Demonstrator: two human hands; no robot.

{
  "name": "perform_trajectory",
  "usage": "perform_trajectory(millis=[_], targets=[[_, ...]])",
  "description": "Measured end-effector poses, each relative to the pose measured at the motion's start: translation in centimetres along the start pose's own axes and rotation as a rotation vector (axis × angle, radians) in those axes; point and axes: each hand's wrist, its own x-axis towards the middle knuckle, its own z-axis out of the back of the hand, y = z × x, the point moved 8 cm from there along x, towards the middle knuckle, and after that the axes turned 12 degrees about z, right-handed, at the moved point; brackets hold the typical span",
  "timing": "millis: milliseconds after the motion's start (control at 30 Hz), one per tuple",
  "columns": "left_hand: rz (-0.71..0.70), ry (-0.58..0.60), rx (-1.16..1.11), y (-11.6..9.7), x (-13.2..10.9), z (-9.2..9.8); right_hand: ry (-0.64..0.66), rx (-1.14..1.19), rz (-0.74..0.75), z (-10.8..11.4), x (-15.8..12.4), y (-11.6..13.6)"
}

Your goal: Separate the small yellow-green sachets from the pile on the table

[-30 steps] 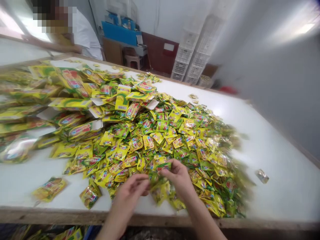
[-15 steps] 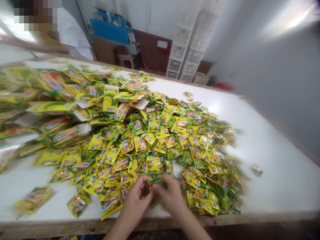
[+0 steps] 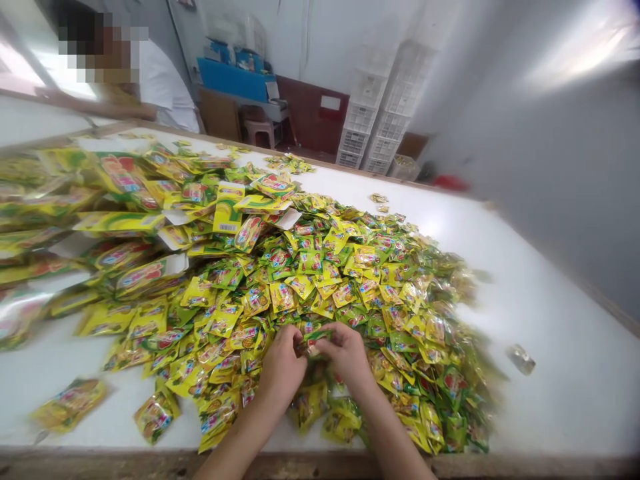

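Both hands meet at the near side of a big heap of small yellow and green candy sachets (image 3: 310, 260). My right hand (image 3: 347, 357) pinches a green sachet (image 3: 314, 339) between thumb and fingers. From the other side, my left hand (image 3: 283, 367) has its fingers curled closed at the same sachet's left end; its fingertips are partly hidden. Between my forearms, a yellow sachet (image 3: 310, 405) and a yellow-green sachet (image 3: 342, 421) lie on the white table near its front edge.
Yellow cartons (image 3: 140, 277), some with open flaps, are piled at the left. Stray sachets (image 3: 156, 413) lie front left, and a silvery sachet (image 3: 521, 359) lies at right. A person in a white top (image 3: 165, 83) is at the far left. White crates (image 3: 359, 120) stand stacked behind the table (image 3: 565, 373).
My hands have moved slightly away from the front edge, over the heap, still at the green sachet. Sachets now show on the table between my forearms. The view has shifted a little.
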Motion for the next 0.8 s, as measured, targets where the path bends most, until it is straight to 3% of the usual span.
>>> perform_trajectory(millis=[133,267,367,433,467,567,667,733,800], targets=[[-0.008,0.189,-0.138,-0.6,-1.6,0.7,0.057,-0.009,0.025,-0.6,-0.6,0.3],[0.077,0.372,-0.346,-1.1,-3.0,1.7,0.13,-0.127,0.116,-1.6,-1.1,2.1],[0.096,0.331,-0.452,-0.8,-3.6,2.8,0.124,-0.195,0.153,-2.1,-1.7,3.3],[0.054,0.311,-0.445,-0.6,-4.2,3.3,0.22,-0.162,0.1,-3.2,-2.3,3.3],[0.021,0.302,-0.416,-0.6,-4.4,3.5,0.305,-0.153,0.078,-3.9,-2.7,3.2],[-0.116,0.243,-0.223,-1.2,-4.9,4.9,0.378,-0.242,0.2,-4.8,-3.6,4.1],[-0.205,-0.017,0.066,-1.8,-3.2,9.6,0.337,-0.366,0.322,-5.3,-5.0,3.7],[-0.17,-0.299,0.206,-1.5,-0.5,15.0,0.36,-0.449,0.32,-6.1,-6.4,1.9],[-0.114,-0.452,0.272,-1.0,3.0,20.3,0.456,-0.54,0.274,-7.0,-7.9,-0.7]])
